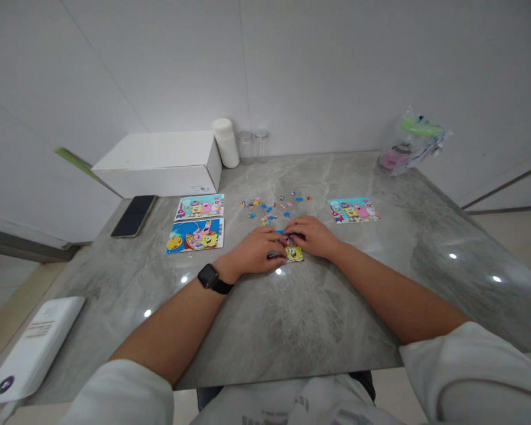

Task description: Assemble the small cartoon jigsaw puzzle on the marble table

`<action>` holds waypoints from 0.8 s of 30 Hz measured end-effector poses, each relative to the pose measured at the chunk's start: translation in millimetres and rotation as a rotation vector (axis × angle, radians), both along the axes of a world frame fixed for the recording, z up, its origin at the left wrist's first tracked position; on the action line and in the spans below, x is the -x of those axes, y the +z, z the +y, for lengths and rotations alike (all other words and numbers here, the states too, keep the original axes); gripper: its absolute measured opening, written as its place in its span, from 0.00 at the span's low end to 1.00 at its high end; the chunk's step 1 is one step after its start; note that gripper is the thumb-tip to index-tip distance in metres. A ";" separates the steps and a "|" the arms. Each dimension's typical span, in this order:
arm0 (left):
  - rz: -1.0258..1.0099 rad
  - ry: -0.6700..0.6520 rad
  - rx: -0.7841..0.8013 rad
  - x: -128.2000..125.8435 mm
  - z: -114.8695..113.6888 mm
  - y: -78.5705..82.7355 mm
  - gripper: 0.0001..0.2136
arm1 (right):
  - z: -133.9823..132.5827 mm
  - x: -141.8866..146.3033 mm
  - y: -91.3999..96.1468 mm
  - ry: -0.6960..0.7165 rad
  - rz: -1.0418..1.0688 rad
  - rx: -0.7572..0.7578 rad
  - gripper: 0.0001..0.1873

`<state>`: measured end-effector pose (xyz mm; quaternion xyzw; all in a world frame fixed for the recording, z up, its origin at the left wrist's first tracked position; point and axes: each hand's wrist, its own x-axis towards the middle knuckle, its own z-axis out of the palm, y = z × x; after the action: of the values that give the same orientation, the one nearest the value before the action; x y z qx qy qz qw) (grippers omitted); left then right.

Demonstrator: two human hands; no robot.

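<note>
In the head view, a partly joined jigsaw puzzle with a yellow cartoon face lies flat on the grey table, between my hands. My left hand, with a black watch on its wrist, curls its fingers and thumb against the puzzle's left side. From the upper right, my right hand bends its fingers onto the puzzle's top edge, by a blue part. The fingers cover much of the puzzle, so single pieces under them cannot be made out. Just beyond the hands are several loose jigsaw pieces, scattered and mostly blue, pink and yellow.
Two picture cards lie left of the pieces, another card right. A phone, white box, white bottle, two clear jars, bagged item and white device surround them.
</note>
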<state>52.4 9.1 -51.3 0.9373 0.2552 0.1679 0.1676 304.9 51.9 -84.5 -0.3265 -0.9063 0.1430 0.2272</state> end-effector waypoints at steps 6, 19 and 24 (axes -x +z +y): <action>0.050 -0.002 -0.025 -1.1 -4.1 5.7 0.10 | -0.6 -0.3 -0.1 -0.012 -0.008 0.005 0.13; -0.219 0.468 0.038 22.7 16.0 18.1 0.11 | 4.0 -9.3 17.3 -0.144 0.043 0.041 0.15; 0.086 0.487 0.155 59.1 20.6 46.4 0.25 | -7.1 -12.9 37.5 -0.126 -0.096 0.115 0.23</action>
<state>-6.7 29.7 -4.9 0.8389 0.4924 0.1432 0.1825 317.8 44.9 -47.0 -0.4021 -0.8840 0.1645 0.1727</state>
